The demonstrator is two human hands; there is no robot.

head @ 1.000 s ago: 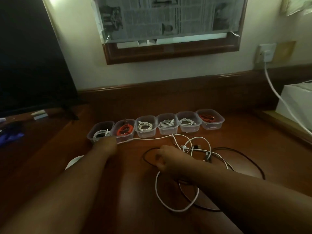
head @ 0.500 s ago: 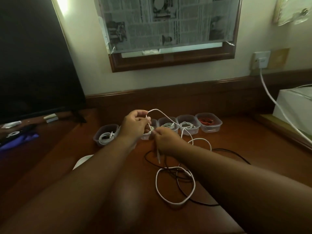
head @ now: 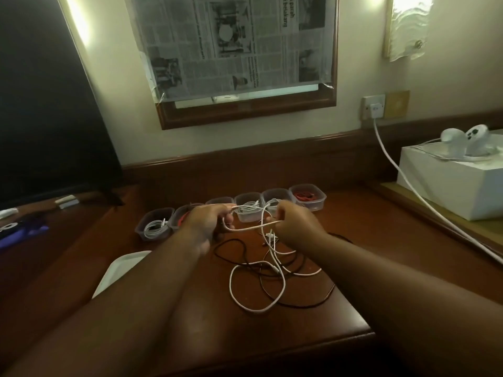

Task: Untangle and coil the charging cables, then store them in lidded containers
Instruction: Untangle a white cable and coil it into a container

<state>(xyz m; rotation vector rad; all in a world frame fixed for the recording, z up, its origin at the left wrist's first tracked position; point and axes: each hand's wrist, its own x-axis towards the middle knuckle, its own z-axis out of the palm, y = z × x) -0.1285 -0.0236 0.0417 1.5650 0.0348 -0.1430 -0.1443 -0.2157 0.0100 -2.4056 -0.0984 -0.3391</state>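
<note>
In front of the container row [head: 231, 210], head view | our left hand [head: 208, 221] and right hand [head: 292, 221] each pinch the white cable [head: 253, 228] | its tail lies tangled with the black cable [head: 299, 304] below | we should draw loops slowly, feeding slack, avoiding snags.

Single head-worn wide-angle view, looking forward and down, close over the wooden desk [head: 340, 308], facing the wall

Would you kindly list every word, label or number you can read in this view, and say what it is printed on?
"parah": sideways headline, partly cut off, on the newspaper taped over the wall frame.
"belakang": the sideways line next to it, less sure.
The newspaper's columns and captions: too small and blurred to read.
Containers, white box, wall socket: no legible text.
</note>
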